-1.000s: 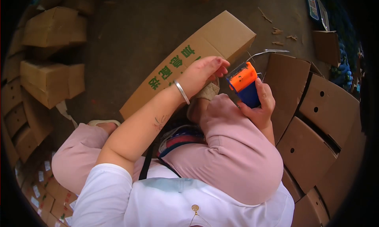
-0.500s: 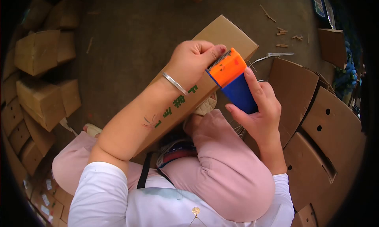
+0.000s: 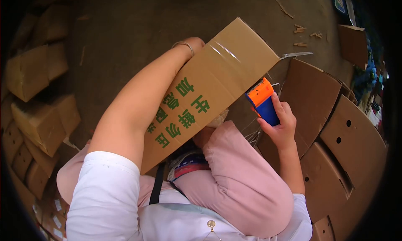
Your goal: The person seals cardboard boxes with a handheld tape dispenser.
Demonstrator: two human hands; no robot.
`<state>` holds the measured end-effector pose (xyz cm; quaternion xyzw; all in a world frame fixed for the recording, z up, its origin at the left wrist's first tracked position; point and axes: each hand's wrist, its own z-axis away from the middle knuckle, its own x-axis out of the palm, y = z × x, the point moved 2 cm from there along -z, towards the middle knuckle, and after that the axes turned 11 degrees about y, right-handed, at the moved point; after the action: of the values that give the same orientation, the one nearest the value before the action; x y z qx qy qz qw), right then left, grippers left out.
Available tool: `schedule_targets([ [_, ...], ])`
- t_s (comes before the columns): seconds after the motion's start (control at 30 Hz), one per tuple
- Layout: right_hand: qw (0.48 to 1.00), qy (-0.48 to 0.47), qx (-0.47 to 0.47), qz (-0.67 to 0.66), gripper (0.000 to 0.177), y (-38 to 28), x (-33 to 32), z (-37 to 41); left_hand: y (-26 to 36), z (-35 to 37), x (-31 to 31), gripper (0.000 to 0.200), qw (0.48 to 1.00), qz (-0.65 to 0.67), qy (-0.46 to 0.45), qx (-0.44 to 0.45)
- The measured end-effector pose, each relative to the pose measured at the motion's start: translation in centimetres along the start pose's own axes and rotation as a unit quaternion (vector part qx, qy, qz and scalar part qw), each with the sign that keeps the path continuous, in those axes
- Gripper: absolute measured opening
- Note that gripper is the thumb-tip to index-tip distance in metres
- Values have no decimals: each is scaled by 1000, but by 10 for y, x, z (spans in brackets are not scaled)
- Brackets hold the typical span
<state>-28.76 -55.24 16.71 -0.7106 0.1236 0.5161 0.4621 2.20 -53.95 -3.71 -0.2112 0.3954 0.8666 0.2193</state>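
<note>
Long brown cardboard box [image 3: 201, 94], green lettering, slants across lap, near-left to far-right. Left hand [image 3: 194, 42] behind far edge, grip unreadable. Right hand [image 3: 281, 125] clamped on orange-blue tape dispenser [image 3: 261, 100], just right of box.

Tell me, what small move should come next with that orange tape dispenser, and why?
Probably press the tape dispenser, gripped in the right hand, onto the nearest edge of the cardboard carton. Its toothed end points at the carton but sits apart, while the left hand reaches behind the tilted carton, and a clear tape strip crosses its upper end.
</note>
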Motion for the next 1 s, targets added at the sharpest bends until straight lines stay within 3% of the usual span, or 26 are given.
schedule_targets([
  [0.03,1000,4,2,-15,84,4,5,2,11,6,-12,34,997,-67,-28,-11],
  [0.1,1000,13,-5,-19,84,6,8,0,31,17,-50,37,999,-11,41,-10],
  [0.13,1000,20,-11,-21,84,5,9,1,33,22,-60,43,983,164,72,-38],
  [0.2,999,28,-6,-23,84,-1,12,-2,55,46,-64,53,913,403,-7,-54],
  [0.27,998,49,-20,-36,83,-10,15,-11,65,62,-46,61,983,133,115,48],
  [0.33,999,43,-29,10,83,-34,23,-37,41,37,-56,66,966,254,29,-18],
  [0.4,998,28,-31,51,76,-71,27,-77,21,22,-74,63,991,35,105,-74],
  [0.47,992,-17,-44,120,69,-93,38,-111,30,68,-97,60,973,-25,229,-19],
  [0.5,988,-35,-47,141,66,-102,45,-124,26,86,-105,62,971,73,228,-5],
  [0.57,989,-40,-49,134,64,-122,57,-154,22,130,-95,71,968,31,248,29],
  [0.63,978,-119,-24,169,62,-139,59,-171,27,174,-67,82,964,1,260,59],
  [0.7,969,-168,-1,184,61,-145,60,-176,45,190,-32,100,946,-206,250,8],
  [0.73,965,-184,13,185,61,-147,60,-176,49,192,-23,106,931,-271,246,-9],
  [0.8,972,-132,-9,194,63,-135,52,-158,40,184,-16,119,927,-303,219,-29],
  [0.87,972,-105,1,208,67,-99,37,-110,33,184,-22,115,919,-285,273,0],
  [1.0,984,-57,10,166,71,-48,36,-48,25,178,-48,114,918,-292,267,14],
])
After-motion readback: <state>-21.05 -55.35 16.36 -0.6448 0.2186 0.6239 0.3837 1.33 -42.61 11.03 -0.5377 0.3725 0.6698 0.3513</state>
